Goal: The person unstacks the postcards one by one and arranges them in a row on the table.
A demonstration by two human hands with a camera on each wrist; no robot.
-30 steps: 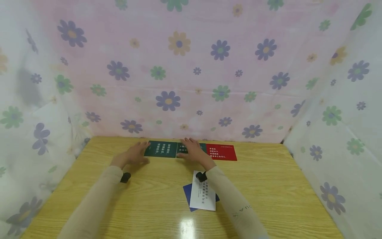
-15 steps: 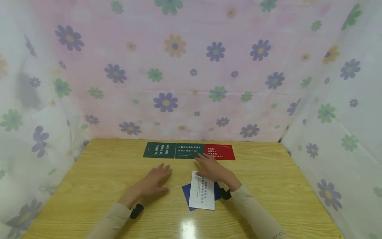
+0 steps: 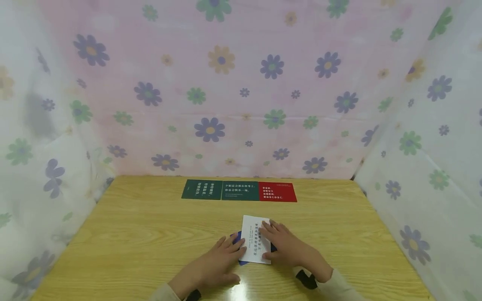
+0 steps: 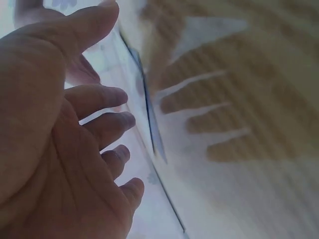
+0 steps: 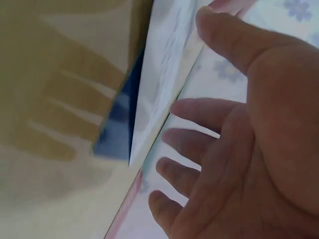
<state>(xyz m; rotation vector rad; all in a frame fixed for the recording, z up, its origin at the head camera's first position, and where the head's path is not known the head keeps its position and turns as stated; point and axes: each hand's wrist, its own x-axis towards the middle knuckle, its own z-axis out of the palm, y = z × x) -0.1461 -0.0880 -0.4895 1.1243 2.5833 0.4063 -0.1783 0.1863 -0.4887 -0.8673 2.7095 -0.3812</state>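
A white card (image 3: 249, 230) with printed Chinese characters lies askew on top of a blue card (image 3: 236, 238), whose corners show at both sides. My left hand (image 3: 214, 267) has its relaxed fingers spread at the white card's left edge. Over the right part of that card reaches my right hand (image 3: 293, 248), its fingertips covering some of the print. The wrist views show both hands with loose, separate fingers and nothing gripped. In the right wrist view the blue card (image 5: 117, 132) sticks out beneath the white one (image 5: 162, 55). Whether the fingertips touch the cards, I cannot tell.
Along the back of the wooden table (image 3: 150, 238) lie two green cards, a left one (image 3: 192, 190) and a middle one (image 3: 246, 195), then a red card (image 3: 288, 192), side by side in a row. Flower-patterned cloth (image 3: 241, 117) hangs behind and at both sides.
Both hands have drawn back from the row of cards towards the front, ending on either side of the white and blue cards. The row is now fully uncovered; the cards look unmoved.
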